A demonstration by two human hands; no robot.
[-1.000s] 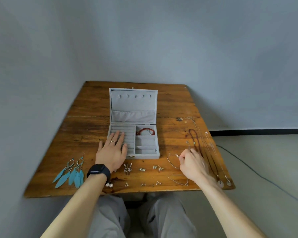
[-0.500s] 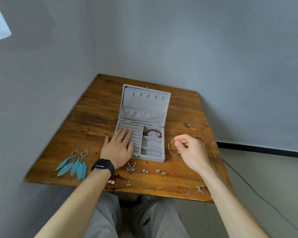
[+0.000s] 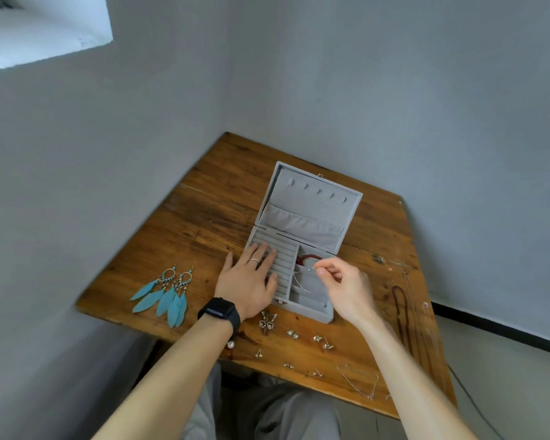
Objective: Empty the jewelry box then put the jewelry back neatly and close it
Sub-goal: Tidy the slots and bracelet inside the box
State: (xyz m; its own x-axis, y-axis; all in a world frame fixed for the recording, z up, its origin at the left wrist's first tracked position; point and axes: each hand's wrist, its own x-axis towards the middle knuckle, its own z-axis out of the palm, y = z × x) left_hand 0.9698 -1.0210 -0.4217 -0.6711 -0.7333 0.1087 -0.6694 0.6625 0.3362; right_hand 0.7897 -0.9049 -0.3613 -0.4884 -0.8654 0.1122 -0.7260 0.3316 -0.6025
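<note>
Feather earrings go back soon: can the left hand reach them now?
Likely yes: the left hand lies flat on the jewelry box, holding nothing; only bare table separates it from the feather earrings.

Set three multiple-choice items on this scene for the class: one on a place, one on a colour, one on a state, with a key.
1. The red bracelet lies: A) in the box's far right compartment; B) on the table; C) on a wrist.
2. The feather earrings are: A) red; B) yellow; C) blue.
3. The right hand: A) lies flat; B) pinches a silver bracelet; C) hangs idle.
Key: 1A, it sits inside the box; 2C, the feathers are turquoise blue; 3B, finger and thumb close on the wire.
</note>
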